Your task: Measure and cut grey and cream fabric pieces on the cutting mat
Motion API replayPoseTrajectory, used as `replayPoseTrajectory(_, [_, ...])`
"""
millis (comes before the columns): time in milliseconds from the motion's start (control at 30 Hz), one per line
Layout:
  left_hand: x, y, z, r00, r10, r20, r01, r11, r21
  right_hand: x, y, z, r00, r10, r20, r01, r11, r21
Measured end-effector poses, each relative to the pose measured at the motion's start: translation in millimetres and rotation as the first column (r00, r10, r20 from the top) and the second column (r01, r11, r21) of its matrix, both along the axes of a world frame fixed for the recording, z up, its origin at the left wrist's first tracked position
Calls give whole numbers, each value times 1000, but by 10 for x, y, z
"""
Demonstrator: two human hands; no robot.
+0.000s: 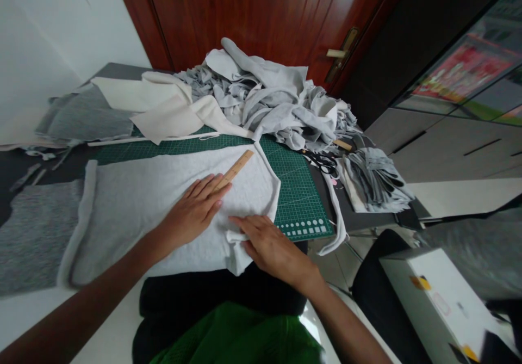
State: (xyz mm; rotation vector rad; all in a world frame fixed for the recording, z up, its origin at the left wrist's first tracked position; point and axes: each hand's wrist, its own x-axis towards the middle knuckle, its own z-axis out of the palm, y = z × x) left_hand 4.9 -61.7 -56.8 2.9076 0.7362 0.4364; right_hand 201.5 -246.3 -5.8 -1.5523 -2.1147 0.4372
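A light grey-white piece of fabric (134,201) is spread over a green cutting mat (291,182). On top of it a wooden ruler (238,166) lies at a slant. My left hand (196,209) rests flat on the fabric, fingers stretched out over the ruler's lower end. To its right, my right hand (273,244) has the near edge of the fabric between thumb and fingers, and the cloth is folded and bunched up there. The fabric's near corner hangs past the table edge close to my lap.
A heap of grey and white cloth scraps (281,89) fills the back of the table before a wooden door (244,10). Black scissors (322,162) and folded grey cloth (373,182) lie at the right. Beyond them stands a white box (440,293) on a black chair (367,277).
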Motion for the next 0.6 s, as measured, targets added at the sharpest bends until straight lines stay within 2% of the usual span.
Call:
replayPoseTrajectory(100, [-36, 291, 18, 999, 18, -29, -18, 1000, 1, 223, 5, 169, 986, 157, -63, -161, 985, -66])
replayPoseTrajectory(167, [-53, 474, 45, 998, 6, -55, -7, 1000, -3, 422, 7, 240, 978, 207, -33, -209, 972, -106])
replayPoseTrajectory(333, [-62, 745, 81, 998, -12, -63, 13, 1000, 2, 1104, -151, 158, 972, 120, 200, -90, 984, -150])
replayPoseTrajectory(433, [-66, 782, 56, 999, -42, -32, 43, 999, 33, 1421, -296, 114, 975, 55, 216, -35, 995, -96])
replayPoseTrajectory(500, [-71, 783, 32, 999, -49, -14, 50, 998, 47, 1425, -328, 171, 992, 9, 128, -10, 1000, 4])
replayPoseTrajectory(600, [-76, 784, 6, 998, -62, 6, 62, 996, 62, 1054, -169, 315, 1000, -6, -25, 10, 986, 169])
